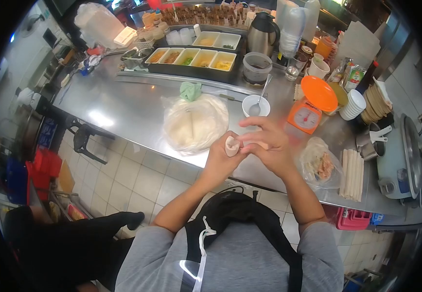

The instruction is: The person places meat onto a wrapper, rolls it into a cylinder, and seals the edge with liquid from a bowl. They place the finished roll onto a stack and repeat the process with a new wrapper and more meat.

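White dough, gripped in my left hand, seems shaped by my loosely open right hand, needing gentle touches next.

Tabletop: dough bag near front edge, mid-span. Bowl to its right, spoon in it. Kitchen scale right of bowl. Stacked bowls right of scale. Filling bag before scale; dough sticks side by side, right of filling bag. Saucepan between sticks and cooker, cooker at right end. Topping containers behind dough bag, tub to their right, vacuum flask behind tub.
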`<state>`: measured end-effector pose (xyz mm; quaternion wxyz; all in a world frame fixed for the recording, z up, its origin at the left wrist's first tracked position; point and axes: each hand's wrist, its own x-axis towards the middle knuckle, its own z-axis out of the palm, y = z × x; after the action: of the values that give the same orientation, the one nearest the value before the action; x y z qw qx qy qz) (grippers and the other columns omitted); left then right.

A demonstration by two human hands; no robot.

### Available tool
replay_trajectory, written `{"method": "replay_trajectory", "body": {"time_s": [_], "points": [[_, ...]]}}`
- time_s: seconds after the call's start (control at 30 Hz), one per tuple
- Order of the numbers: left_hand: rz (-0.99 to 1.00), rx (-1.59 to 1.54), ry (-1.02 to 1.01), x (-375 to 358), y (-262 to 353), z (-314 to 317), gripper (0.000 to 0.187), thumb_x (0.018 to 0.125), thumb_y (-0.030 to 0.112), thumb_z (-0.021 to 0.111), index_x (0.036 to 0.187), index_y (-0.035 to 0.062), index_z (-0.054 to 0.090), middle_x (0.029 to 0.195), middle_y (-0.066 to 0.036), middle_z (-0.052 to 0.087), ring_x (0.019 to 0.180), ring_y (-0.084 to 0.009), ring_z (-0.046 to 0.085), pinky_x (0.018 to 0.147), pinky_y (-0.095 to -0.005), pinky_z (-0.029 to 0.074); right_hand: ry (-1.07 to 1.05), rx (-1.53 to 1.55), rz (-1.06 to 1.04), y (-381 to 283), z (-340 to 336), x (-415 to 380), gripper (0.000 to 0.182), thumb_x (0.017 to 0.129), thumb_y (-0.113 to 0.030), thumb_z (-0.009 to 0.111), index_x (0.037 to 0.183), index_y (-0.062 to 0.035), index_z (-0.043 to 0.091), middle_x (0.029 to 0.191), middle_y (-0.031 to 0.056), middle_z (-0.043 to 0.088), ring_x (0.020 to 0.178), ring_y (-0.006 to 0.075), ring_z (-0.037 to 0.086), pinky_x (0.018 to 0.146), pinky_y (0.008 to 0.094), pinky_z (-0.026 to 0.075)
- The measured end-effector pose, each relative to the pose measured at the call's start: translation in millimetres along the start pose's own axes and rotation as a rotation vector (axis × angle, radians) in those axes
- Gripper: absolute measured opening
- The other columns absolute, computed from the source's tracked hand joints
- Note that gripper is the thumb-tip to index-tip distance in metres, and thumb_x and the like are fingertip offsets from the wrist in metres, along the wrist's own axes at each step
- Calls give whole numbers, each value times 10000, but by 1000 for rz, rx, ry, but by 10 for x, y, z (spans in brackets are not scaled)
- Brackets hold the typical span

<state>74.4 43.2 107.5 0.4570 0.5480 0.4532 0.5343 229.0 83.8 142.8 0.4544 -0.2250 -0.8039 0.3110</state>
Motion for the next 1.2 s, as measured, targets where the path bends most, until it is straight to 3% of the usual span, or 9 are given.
{"method": "replay_trajectory", "body": {"time_s": [0.07, 0.37, 0.57, 0.7, 0.93, 1.03, 1.1, 1.13, 1.2], "points": [[-75, 0, -100, 25, 129, -58, 196, 799, 142, 713, 795, 55, 537, 688, 18, 520, 632, -40, 457, 545, -225, 377, 85, 230, 166, 46, 33, -39, 260, 668, -121, 752, 921, -85, 709, 1138, 74, 572, 1092, 268, 525, 934, 407, 404], [-263, -176, -694, 148, 110, -211, 249, 785, 153, 746, 744, 83, 510, 628, 37, 494, 522, -37, 450, 460, -209, 335, -181, -48, -304, 91, -138, 75, 227, 696, -175, 768, 896, -82, 714, 1145, 102, 574, 1074, 278, 537, 932, 398, 407], [-345, -553, -1037, 262, 24, -303, 265, 784, 109, 741, 769, 58, 482, 594, 16, 458, 464, -45, 415, 411, -211, 310, -64, 341, 85, 52, -71, 21, 228, 689, -173, 770, 892, -83, 714, 1125, 108, 593, 1056, 280, 547, 904, 391, 423], [-343, -685, -1228, 319, -29, -297, 295, 780, 96, 746, 774, 51, 455, 586, 3, 449, 427, -64, 407, 384, -219, 301, -127, 216, -172, 164, -63, 92, 221, 684, -137, 767, 894, -89, 721, 1106, 104, 601, 1050, 277, 550, 898, 383, 425], [-451, -671, -1204, 305, -16, -309, 257, 797, 77, 727, 794, 53, 471, 578, 14, 440, 437, -60, 412, 409, -225, 321, -314, -118, -320, 1, -258, 180, 252, 697, -126, 752, 946, -112, 716, 1121, 98, 579, 1054, 278, 539, 908, 391, 416], [-410, -411, -971, 257, 146, -240, 233, 805, 109, 726, 798, 65, 497, 608, 13, 474, 456, -62, 442, 432, -219, 346, -161, -86, -127, -40, -305, 114, 292, 673, -123, 749, 962, -133, 706, 1122, 74, 564, 1043, 275, 519, 887, 383, 424], [-269, -49, -518, 218, 263, -159, 204, 811, 138, 721, 794, 74, 527, 667, 9, 520, 536, -46, 473, 489, -208, 367, -1, -134, -103, -87, -245, -5, 289, 663, -129, 758, 947, -128, 708, 1117, 79, 563, 1038, 279, 520, 885, 386, 424], [-266, -51, -516, 214, 222, -131, 204, 811, 138, 721, 794, 74, 527, 667, 9, 520, 536, -46, 473, 489, -208, 367, 157, -179, -79, -96, -210, -44, 285, 652, -135, 766, 932, -123, 710, 1113, 84, 561, 1033, 282, 520, 883, 388, 423], [-114, -121, -310, 205, 123, -85, 202, 803, 154, 725, 790, 57, 549, 712, 7, 551, 649, -45, 500, 577, -220, 401, 180, -258, -119, -101, -84, -51, 276, 646, -135, 771, 916, -123, 711, 1100, 81, 563, 1030, 280, 518, 882, 388, 421]]}}
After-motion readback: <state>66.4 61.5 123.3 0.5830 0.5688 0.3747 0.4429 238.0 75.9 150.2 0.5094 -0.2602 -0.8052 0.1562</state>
